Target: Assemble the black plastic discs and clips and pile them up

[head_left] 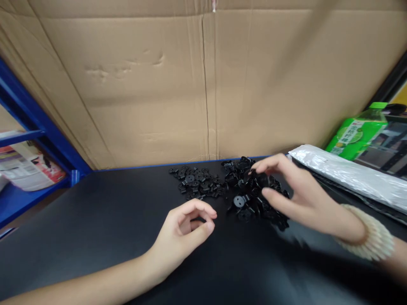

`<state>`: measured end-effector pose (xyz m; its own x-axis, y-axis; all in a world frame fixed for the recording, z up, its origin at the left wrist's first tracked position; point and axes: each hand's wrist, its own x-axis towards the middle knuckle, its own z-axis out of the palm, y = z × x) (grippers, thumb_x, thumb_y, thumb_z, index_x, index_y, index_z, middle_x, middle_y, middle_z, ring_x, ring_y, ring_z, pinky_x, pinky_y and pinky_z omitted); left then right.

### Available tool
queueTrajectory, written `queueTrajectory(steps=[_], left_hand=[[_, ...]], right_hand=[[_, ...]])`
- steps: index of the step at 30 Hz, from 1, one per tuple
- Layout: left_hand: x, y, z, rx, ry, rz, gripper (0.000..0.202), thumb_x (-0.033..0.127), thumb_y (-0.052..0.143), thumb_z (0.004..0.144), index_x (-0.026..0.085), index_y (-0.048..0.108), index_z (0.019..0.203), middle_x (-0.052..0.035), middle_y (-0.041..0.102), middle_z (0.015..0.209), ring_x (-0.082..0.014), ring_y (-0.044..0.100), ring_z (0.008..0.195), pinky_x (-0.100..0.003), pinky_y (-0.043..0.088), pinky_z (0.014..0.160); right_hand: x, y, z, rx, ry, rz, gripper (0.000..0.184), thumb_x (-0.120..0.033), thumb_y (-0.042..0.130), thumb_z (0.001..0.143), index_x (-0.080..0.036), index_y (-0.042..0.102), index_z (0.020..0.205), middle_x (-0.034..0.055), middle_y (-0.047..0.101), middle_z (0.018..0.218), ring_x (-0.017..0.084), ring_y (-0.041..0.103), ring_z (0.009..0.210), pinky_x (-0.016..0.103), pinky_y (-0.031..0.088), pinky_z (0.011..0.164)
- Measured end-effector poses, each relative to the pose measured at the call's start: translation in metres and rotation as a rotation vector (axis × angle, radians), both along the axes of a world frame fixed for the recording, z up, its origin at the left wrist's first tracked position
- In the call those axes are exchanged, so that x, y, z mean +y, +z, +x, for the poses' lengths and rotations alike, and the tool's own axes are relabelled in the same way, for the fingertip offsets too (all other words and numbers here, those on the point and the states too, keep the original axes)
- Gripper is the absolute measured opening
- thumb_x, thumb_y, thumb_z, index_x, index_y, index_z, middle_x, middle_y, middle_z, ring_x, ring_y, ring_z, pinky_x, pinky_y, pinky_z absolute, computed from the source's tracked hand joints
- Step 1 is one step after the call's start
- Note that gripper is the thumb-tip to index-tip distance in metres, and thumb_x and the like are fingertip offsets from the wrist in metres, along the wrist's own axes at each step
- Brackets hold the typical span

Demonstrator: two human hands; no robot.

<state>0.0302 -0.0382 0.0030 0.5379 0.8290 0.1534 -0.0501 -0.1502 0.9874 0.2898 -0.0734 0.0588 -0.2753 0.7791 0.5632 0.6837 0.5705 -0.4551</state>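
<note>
Head view: a black tabletop runs up to a wall of brown cardboard. At the far edge lie two heaps of small black plastic parts. The flatter left heap sits at twelve o'clock from the left hand. The taller right heap sits at two o'clock from that hand, and the two heaps nearly touch.

The left hand rests on the table, well short of both heaps. Its fingers are curled in, the thumb tip meets the forefinger tip in a loose ring, and nothing shows inside it.

The right hand comes in from four o'clock and lies over the right heap, with its fingertips among the parts. The hand is blurred, so I cannot tell whether the thumb and forefinger have closed on a piece or are only touching the heap. A pale beaded bracelet circles that wrist.

At three o'clock from the heaps lies a long silvery plastic bag, with a green packet behind it. At nine o'clock stands a blue shelf holding printed papers.
</note>
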Motion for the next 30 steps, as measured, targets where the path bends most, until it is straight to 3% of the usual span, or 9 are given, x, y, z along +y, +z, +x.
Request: queueTrajectory(steps=[3,9,12,16,19,21,26,30], left_hand=[[0.001,-0.001,0.0,-0.007,-0.009,-0.013,0.011,0.022,0.069,0.081,0.016,0.064,0.088,-0.0045,0.06,0.085,-0.0152,0.055,0.077,-0.027,0.048,0.07],[0.0,0.002,0.001,0.075,-0.021,0.05,0.007,0.021,0.063,0.082,0.015,0.063,0.086,-0.0038,0.058,0.08,-0.0146,0.054,0.072,-0.026,0.047,0.067],[-0.006,0.006,0.002,0.183,-0.012,0.19,0.004,0.016,0.058,0.081,0.015,0.063,0.082,-0.004,0.058,0.079,-0.0152,0.056,0.073,-0.027,0.048,0.067],[-0.013,0.009,0.001,0.32,-0.078,0.529,0.014,0.008,0.051,0.081,0.015,0.062,0.088,-0.006,0.062,0.084,-0.0159,0.058,0.074,-0.027,0.05,0.068],[-0.011,0.008,0.0,0.454,-0.191,0.858,0.023,0.007,0.051,0.081,0.014,0.061,0.1,-0.0112,0.065,0.097,-0.0222,0.059,0.092,-0.034,0.051,0.082],[-0.006,0.008,0.0,0.567,-0.233,0.992,0.029,0.013,0.054,0.082,0.014,0.06,0.11,-0.0144,0.065,0.111,-0.0277,0.055,0.109,-0.041,0.046,0.095],[0.014,0.009,0.0,0.83,-0.177,1.022,0.059,0.038,0.059,0.085,0.013,0.045,0.136,-0.0189,0.043,0.146,-0.0351,0.033,0.139,-0.058,0.021,0.114],[0.031,0.014,0.003,0.94,-0.186,1.101,0.072,0.048,0.054,0.088,0.006,0.035,0.143,-0.0219,0.032,0.152,-0.0359,0.02,0.144,-0.059,0.01,0.115]], right_hand=[[0.022,-0.001,0.023,0.01,-0.063,0.008,0.033,-0.018,0.055,0.085,-0.021,0.046,0.116,0.0091,0.057,0.114,0.027,0.055,0.108,0.043,0.041,0.095],[0.037,-0.006,0.036,0.038,0.079,-0.133,0.039,-0.018,0.05,0.084,-0.021,0.046,0.123,0.0088,0.055,0.122,0.028,0.049,0.119,0.048,0.036,0.105],[0.033,-0.006,0.032,0.118,0.119,-0.111,0.041,-0.018,0.05,0.083,-0.021,0.046,0.124,0.009,0.054,0.125,0.028,0.048,0.122,0.049,0.034,0.108],[0.017,-0.01,0.016,0.254,0.159,0.055,0.041,-0.012,0.052,0.08,-0.022,0.05,0.12,0.0091,0.053,0.124,0.029,0.046,0.123,0.048,0.033,0.109],[-0.002,-0.013,-0.003,0.251,0.229,0.085,0.044,-0.005,0.051,0.075,-0.024,0.054,0.114,0.0083,0.056,0.116,0.029,0.048,0.12,0.048,0.037,0.105],[-0.015,-0.013,-0.015,0.233,0.296,0.076,0.046,-0.002,0.051,0.072,-0.024,0.055,0.112,0.0079,0.059,0.11,0.029,0.051,0.115,0.049,0.04,0.102],[-0.031,-0.008,-0.033,0.259,0.37,0.064,0.047,-0.001,0.049,0.069,-0.024,0.058,0.109,0.0076,0.062,0.101,0.029,0.055,0.106,0.049,0.044,0.094],[-0.029,-0.006,-0.03,0.314,0.358,0.081,0.044,-0.001,0.049,0.071,-0.025,0.06,0.106,0.0071,0.063,0.096,0.029,0.056,0.101,0.05,0.043,0.091]])
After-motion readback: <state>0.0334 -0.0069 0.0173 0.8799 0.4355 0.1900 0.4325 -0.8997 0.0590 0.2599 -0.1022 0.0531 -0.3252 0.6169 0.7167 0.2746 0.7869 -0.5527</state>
